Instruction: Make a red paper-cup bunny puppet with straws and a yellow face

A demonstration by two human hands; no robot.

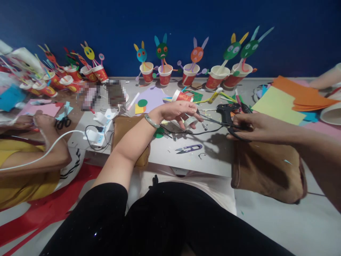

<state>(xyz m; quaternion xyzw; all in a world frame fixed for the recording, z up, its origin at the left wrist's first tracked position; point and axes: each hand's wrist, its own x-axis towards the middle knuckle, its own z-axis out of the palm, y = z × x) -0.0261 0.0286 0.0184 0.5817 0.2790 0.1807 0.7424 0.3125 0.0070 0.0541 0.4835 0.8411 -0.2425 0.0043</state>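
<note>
My right hand is wrapped round the black handles of a pair of scissors. The blades point left and reach the fingertips of my left hand. That hand hangs over the table with its fingers apart, and a green bangle circles its wrist. A small whitish round object shows between its fingers; whether they touch it I cannot tell. Just behind the scissors lies a black glue gun, its cable running left under my hands. Thread snips lie nearer the table's front edge.
Paper cups with paper animal figures line the blue wall. A tipped cup lies before them. Coloured paper sheets are stacked at right. Brown cushions rest along the edge. A power strip and a person's hands are at left.
</note>
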